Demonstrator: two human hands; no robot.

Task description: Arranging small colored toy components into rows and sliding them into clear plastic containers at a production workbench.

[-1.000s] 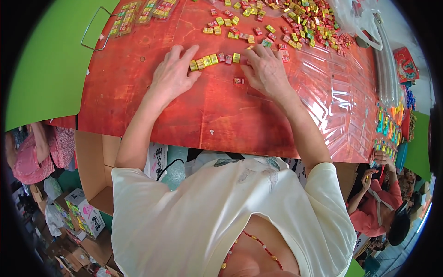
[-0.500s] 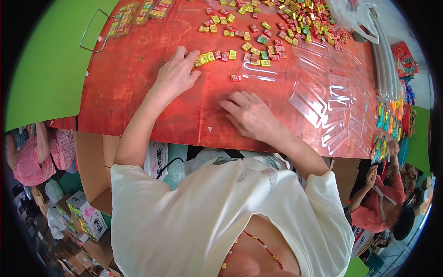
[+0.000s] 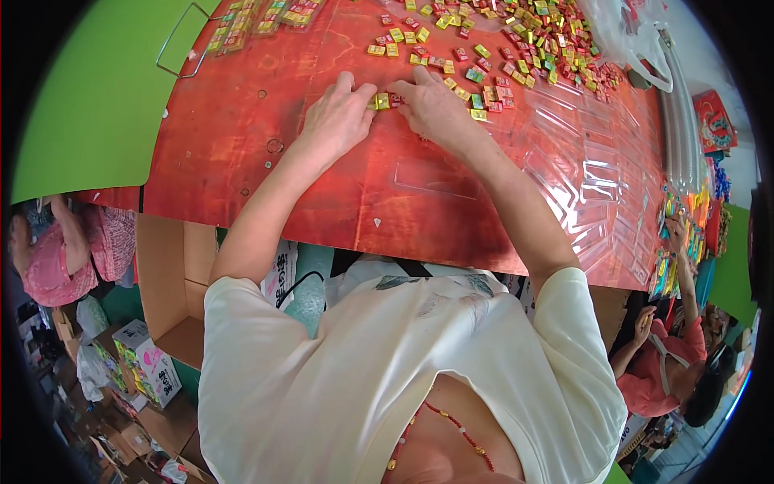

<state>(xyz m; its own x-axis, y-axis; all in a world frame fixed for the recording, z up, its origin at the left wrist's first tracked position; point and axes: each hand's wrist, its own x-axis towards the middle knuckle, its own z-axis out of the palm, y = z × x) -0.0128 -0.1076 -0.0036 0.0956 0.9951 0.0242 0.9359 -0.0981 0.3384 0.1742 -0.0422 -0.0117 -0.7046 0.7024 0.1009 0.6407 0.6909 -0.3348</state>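
A short row of small yellow and red boxes (image 3: 384, 101) lies on the red tabletop (image 3: 314, 206), pinched end to end between my two hands. My left hand (image 3: 339, 114) closes on the row's left end with thumb and fingers. At the right end, my right hand (image 3: 439, 113) presses in with bent fingers and covers part of the row. A shallow clear plastic tray (image 3: 435, 179) lies just below my right hand, near my forearm. Loose small boxes in red, yellow and green (image 3: 476, 101) sit just beyond the right hand.
A big heap of the same boxes (image 3: 556, 40) spreads across the far right. Several clear trays (image 3: 601, 173) overlap at the right, beside a stack of trays (image 3: 681, 121). Filled trays (image 3: 234, 31) lie far left near a wire handle (image 3: 173, 52). Another person (image 3: 665, 355) works at right.
My right hand has moved up and left to the row, and my left hand slightly right. The clear tray now lies nearer me, away from the loose boxes.
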